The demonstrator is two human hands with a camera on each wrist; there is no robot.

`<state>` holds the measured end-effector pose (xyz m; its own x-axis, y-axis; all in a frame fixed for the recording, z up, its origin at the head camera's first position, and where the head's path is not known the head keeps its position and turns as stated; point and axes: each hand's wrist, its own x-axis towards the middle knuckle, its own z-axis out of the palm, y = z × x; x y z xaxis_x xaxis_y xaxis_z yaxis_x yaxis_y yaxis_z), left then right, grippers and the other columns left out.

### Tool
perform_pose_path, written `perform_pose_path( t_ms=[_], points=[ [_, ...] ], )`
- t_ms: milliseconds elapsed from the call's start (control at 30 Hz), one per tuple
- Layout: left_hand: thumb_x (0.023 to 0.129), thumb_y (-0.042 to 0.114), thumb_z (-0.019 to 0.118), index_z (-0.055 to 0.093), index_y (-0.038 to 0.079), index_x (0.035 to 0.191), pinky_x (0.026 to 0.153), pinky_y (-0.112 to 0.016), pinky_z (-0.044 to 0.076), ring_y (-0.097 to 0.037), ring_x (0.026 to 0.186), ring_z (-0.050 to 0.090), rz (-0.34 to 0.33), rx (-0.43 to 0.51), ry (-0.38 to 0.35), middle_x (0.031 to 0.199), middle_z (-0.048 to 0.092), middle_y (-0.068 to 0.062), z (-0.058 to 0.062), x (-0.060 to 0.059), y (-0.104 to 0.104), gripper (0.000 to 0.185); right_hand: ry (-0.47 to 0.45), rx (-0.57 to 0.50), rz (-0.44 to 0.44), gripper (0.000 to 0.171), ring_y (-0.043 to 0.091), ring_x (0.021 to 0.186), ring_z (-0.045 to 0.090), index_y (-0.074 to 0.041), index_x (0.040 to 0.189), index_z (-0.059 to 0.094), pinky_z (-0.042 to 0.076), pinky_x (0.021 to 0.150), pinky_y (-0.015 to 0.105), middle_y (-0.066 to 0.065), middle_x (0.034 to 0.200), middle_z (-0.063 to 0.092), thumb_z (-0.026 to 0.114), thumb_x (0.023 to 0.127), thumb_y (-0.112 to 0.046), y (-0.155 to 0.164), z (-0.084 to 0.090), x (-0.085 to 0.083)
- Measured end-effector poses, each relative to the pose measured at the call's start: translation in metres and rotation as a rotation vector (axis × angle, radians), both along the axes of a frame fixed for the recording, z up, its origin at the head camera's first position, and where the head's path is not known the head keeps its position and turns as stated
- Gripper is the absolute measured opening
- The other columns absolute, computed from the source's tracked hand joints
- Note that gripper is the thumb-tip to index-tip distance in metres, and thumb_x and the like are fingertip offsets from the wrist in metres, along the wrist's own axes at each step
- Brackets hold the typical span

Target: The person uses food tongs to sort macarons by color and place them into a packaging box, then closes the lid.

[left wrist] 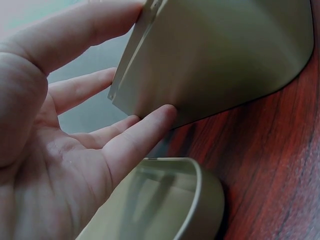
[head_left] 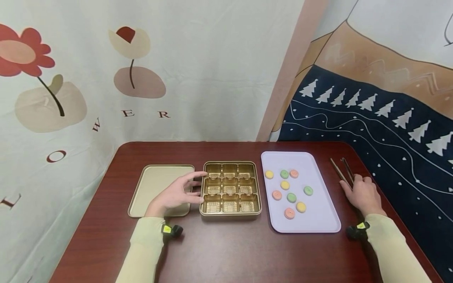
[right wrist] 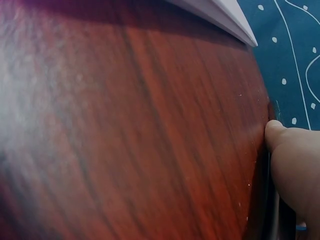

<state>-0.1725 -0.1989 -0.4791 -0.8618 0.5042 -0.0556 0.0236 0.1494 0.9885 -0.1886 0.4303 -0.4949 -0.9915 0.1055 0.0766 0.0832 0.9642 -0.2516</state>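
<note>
A gold box (head_left: 231,214) with nine empty compartments stands mid-table. My left hand (head_left: 178,193) lies palm-in against its left side, fingers straight and spread. In the left wrist view the fingers (left wrist: 142,130) touch the box's outer wall (left wrist: 225,55). The flat gold lid (head_left: 159,180) lies to the left under that hand, and its rim (left wrist: 200,175) shows close up. A lavender tray (head_left: 318,220) to the right carries several round sweets in yellow (head_left: 284,184), green (head_left: 291,197) and pink (head_left: 289,213). My right hand (head_left: 361,194) rests palm down by the near ends of dark chopsticks (head_left: 339,169).
The dark red wooden table (head_left: 230,251) has rounded corners; its right edge sits close to my right hand. A navy cloth with white trees (head_left: 389,129) hangs right, a flowered curtain (head_left: 88,78) behind. The right wrist view shows tabletop (right wrist: 125,125), the tray's corner (right wrist: 220,12) and a fingertip (right wrist: 280,137).
</note>
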Motion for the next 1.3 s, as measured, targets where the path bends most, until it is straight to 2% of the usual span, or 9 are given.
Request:
perform_pose_path(
  t_ms=[167,267,433,567,733,867,1000,1300],
  points=[
    [0.082,0.001,0.087,0.04,0.004,0.159,0.116,-0.053,0.048,-0.052,0.142,0.043,0.0,-0.007,0.002,0.159,0.039,-0.028,0.001,0.001,-0.001,0.09,0.016,0.005,0.004,0.062,0.05,0.079,0.054,0.025,0.117,0.048,0.055,0.065,0.066,0.04,0.1,0.044,0.058,0.107,-0.035,-0.001,-0.001,-0.002],
    [0.082,0.0,0.087,0.04,0.004,0.158,0.116,-0.053,0.048,-0.052,0.143,0.042,0.002,-0.006,0.004,0.16,0.038,-0.027,0.001,0.001,0.0,0.089,0.01,0.006,-0.005,0.055,0.047,0.076,0.053,0.023,0.108,0.049,0.055,0.063,0.064,0.038,0.096,0.043,0.057,0.107,-0.031,-0.002,-0.001,-0.002],
    [0.082,0.001,0.088,0.04,0.004,0.158,0.117,-0.052,0.047,-0.052,0.143,0.041,0.002,-0.001,0.002,0.16,0.039,-0.026,-0.002,0.001,0.001,0.09,-0.019,0.011,-0.023,0.051,0.049,0.08,0.052,0.024,0.11,0.046,0.054,0.065,0.065,0.039,0.097,0.042,0.053,0.108,-0.027,-0.002,0.0,0.001],
    [0.081,0.001,0.088,0.041,0.005,0.158,0.117,-0.051,0.048,-0.051,0.143,0.042,0.003,-0.001,-0.001,0.16,0.04,-0.026,-0.002,0.0,0.002,0.09,-0.023,0.015,-0.023,0.047,0.047,0.076,0.052,0.02,0.108,0.046,0.052,0.057,0.06,0.036,0.095,0.041,0.052,0.109,-0.026,-0.001,0.003,0.003],
    [0.082,0.001,0.087,0.04,0.006,0.159,0.116,-0.052,0.048,-0.051,0.143,0.043,0.008,-0.002,-0.01,0.159,0.04,-0.027,-0.001,0.0,0.001,0.09,-0.013,0.006,0.008,0.047,0.042,0.069,0.052,0.019,0.117,0.045,0.049,0.053,0.054,0.035,0.1,0.04,0.05,0.111,-0.028,0.001,0.01,0.006],
    [0.082,0.001,0.088,0.04,0.006,0.159,0.116,-0.052,0.048,-0.051,0.143,0.042,0.009,-0.004,-0.013,0.159,0.04,-0.027,-0.001,0.0,0.0,0.091,-0.006,-0.003,0.046,0.053,0.043,0.075,0.052,0.019,0.13,0.043,0.05,0.058,0.056,0.036,0.109,0.039,0.049,0.112,-0.031,0.002,0.014,0.011],
    [0.082,0.002,0.088,0.04,0.005,0.159,0.116,-0.051,0.048,-0.051,0.144,0.041,0.004,0.0,-0.01,0.159,0.04,-0.027,-0.001,0.0,0.0,0.091,0.014,-0.01,0.088,0.053,0.043,0.08,0.052,0.018,0.134,0.042,0.052,0.061,0.058,0.036,0.113,0.039,0.051,0.111,-0.03,0.001,0.016,0.016],
    [0.082,0.001,0.088,0.04,0.005,0.159,0.116,-0.052,0.048,-0.051,0.144,0.042,0.004,0.004,-0.01,0.159,0.04,-0.025,-0.001,0.0,0.001,0.091,-0.005,0.065,0.156,0.053,0.039,0.077,0.057,0.011,0.139,0.041,0.054,0.062,0.062,0.032,0.103,0.055,0.055,0.11,-0.031,-0.002,0.027,0.026]
  ],
)
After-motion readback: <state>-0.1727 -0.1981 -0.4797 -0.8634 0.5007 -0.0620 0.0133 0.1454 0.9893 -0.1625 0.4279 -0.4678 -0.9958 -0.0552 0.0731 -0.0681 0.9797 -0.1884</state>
